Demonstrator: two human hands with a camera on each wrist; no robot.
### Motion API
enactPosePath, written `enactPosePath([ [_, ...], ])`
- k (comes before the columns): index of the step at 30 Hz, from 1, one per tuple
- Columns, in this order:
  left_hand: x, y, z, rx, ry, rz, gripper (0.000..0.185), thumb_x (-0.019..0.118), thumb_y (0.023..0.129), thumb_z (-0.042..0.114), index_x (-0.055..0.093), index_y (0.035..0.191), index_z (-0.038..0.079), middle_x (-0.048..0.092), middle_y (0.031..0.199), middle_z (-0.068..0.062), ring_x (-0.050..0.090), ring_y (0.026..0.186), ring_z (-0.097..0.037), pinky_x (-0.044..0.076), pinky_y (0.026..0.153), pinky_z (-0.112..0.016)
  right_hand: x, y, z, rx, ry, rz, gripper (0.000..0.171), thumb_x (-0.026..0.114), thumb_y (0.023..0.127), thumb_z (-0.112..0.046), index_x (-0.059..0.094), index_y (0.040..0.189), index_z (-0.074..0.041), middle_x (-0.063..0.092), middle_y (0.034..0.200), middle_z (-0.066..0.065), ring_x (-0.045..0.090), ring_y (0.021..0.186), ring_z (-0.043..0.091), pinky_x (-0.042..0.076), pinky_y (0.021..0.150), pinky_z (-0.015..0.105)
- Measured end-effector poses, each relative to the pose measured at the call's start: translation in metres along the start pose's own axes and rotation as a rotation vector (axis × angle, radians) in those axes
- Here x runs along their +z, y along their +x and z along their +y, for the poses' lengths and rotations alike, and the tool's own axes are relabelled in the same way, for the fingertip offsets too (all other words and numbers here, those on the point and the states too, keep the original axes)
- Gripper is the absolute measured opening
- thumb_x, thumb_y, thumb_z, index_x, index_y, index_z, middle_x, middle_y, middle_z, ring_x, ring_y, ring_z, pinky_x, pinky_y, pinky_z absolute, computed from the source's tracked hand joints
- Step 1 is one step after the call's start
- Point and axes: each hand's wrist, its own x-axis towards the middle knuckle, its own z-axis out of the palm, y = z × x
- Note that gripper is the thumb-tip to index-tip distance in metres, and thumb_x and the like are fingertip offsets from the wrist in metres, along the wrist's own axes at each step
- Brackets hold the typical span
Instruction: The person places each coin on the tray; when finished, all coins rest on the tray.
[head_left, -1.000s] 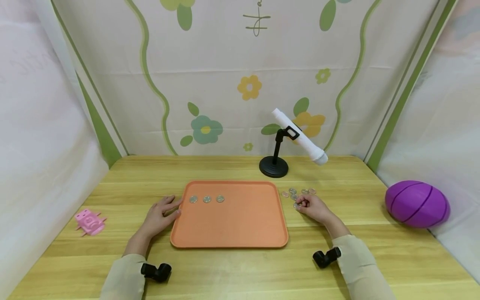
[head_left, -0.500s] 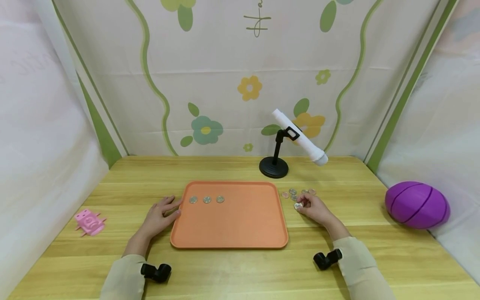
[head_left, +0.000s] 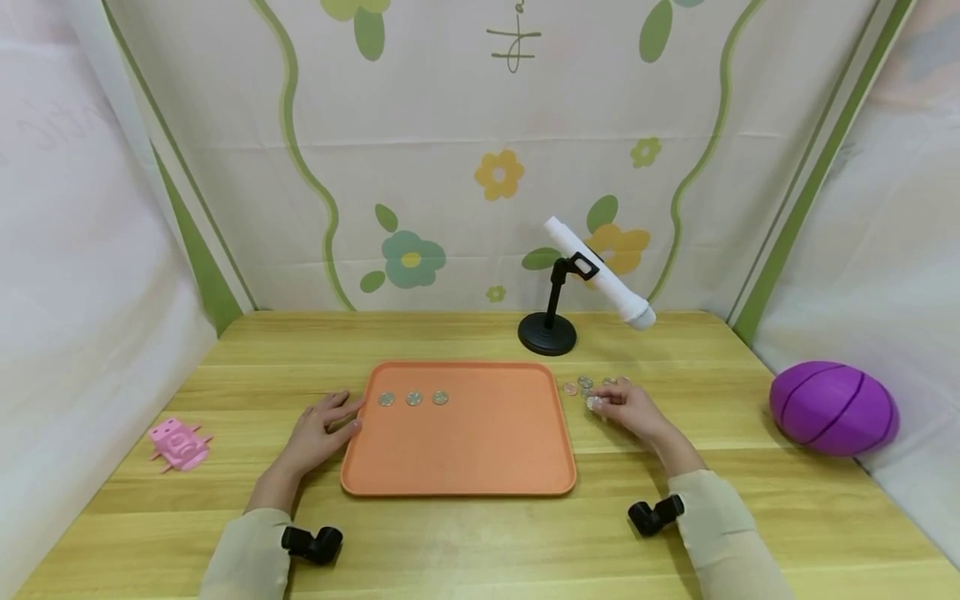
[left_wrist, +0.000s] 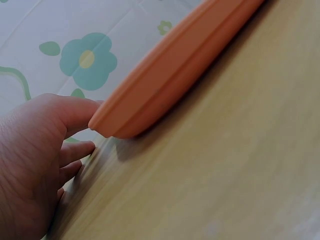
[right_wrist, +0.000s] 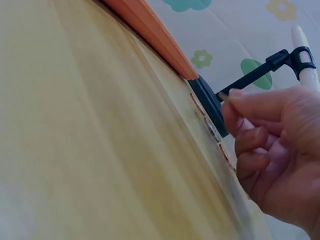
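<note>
My right hand [head_left: 628, 411] hangs over the loose coins [head_left: 592, 387] on the wooden table [head_left: 465, 533], just off the right edge of the orange tray [head_left: 465, 450]. Its fingers [right_wrist: 250, 137] are curled, and from the head view the fingertips pinch one silver coin [head_left: 595, 403] at the near side of that cluster; the right wrist view shows the curled fingers but not the coin itself between them. The other coins lie flat on the table, close together, between the tray and my hand. My left hand [head_left: 318, 432] rests on the table against the tray's left rim, fingers relaxed and fairly straight, the thumb [left_wrist: 75, 112] touching the rim near its corner and grasping nothing. Three silver coins [head_left: 413, 399] sit in a row on the tray near its far left corner, evenly spaced and apart from one another. Behind the tray a black stand [head_left: 549, 329] holds a white tube [head_left: 600, 275] at a tilt. A purple ball [head_left: 834, 407] lies at the table's right edge, and a small pink toy [head_left: 180, 442] lies at the left, well apart from my hands.
</note>
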Motion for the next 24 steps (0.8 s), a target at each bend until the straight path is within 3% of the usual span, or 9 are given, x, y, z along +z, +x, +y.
enactPosePath([
  [7,0.0,0.0,-0.001,0.005,0.014,0.001,0.042,0.055,0.085,0.023,0.051,0.121,0.002,0.033,0.128,-0.027,0.019,0.12,-0.044,0.007,0.093,-0.059,0.011,0.012,-0.026,0.117,0.214,0.001,0.046,0.063,0.08,-0.019,0.051,0.117,0.006,0.061,0.096,0.01,0.053,0.071,0.012,0.041,0.056,0.025],
  [14,0.0,-0.001,-0.001,0.003,0.004,0.006,0.043,0.055,0.085,0.024,0.051,0.121,0.002,0.034,0.128,-0.026,0.019,0.12,-0.043,0.007,0.093,-0.059,0.039,0.036,-0.054,0.059,0.309,0.011,0.046,0.061,0.082,-0.016,0.048,0.119,0.006,0.056,0.082,0.003,0.049,0.067,0.016,0.037,0.056,0.026],
  [17,-0.001,-0.001,0.0,0.0,0.005,0.005,0.043,0.055,0.085,0.024,0.051,0.121,0.002,0.033,0.128,-0.027,0.019,0.12,-0.043,0.007,0.093,-0.059,0.054,0.048,-0.066,0.036,0.339,-0.008,0.043,0.06,0.081,-0.013,0.049,0.119,0.005,0.057,0.084,0.003,0.048,0.065,0.016,0.035,0.055,0.027],
  [24,-0.001,0.0,0.001,-0.002,0.005,-0.003,0.042,0.055,0.085,0.023,0.05,0.121,0.002,0.033,0.129,-0.027,0.018,0.121,-0.043,0.007,0.093,-0.058,0.089,0.072,-0.081,0.029,0.325,-0.08,0.036,0.059,0.081,-0.005,0.053,0.116,0.004,0.06,0.08,0.006,0.038,0.051,0.013,0.029,0.05,0.03],
])
